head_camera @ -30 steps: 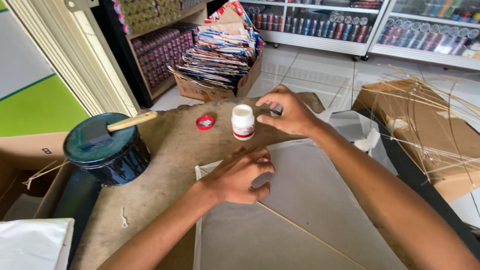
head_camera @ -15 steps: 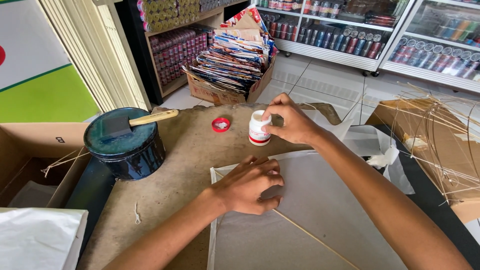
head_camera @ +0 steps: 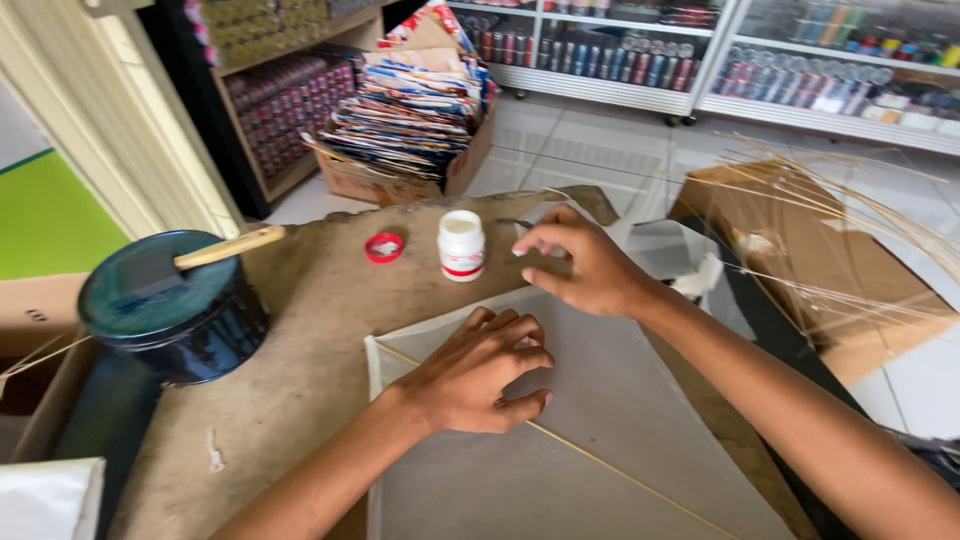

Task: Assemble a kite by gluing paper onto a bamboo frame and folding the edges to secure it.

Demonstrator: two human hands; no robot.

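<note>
At the left of the frame a dark round tin (head_camera: 172, 318) stands on the brown work surface (head_camera: 300, 400), with a wooden-handled tool (head_camera: 222, 250) laid across its lid, handle pointing toward the middle, probably so it stays within easy reach. Further right, a small red cap (head_camera: 383, 247) lies flat on the surface, just beside the small white bottle (head_camera: 461, 245), which stands upright and uncapped in the upper middle of the frame; the cap seems set close by so it can go back on.

Below the bottle, in the centre, the left hand (head_camera: 478, 375) lies palm-down on a sheet of pale grey paper (head_camera: 600, 440), fingers (head_camera: 510, 330) spread and slightly curled, gripping nothing; it looks to be pressing the sheet flat and holding it in place. A thin stick (head_camera: 600, 466) runs slantwise under the paper toward the lower right.

To the right of the bottle and apart from it, the right hand (head_camera: 580, 265) hovers over the top corner of the sheet, fingers loosely bent; whether they pinch something small I cannot tell.

In the upper middle, behind the surface, a cardboard box (head_camera: 410, 120) holds a stack of colourful printed sheets. At the right, a bundle of thin sticks (head_camera: 840, 230) lies over another cardboard box (head_camera: 800, 260).
</note>
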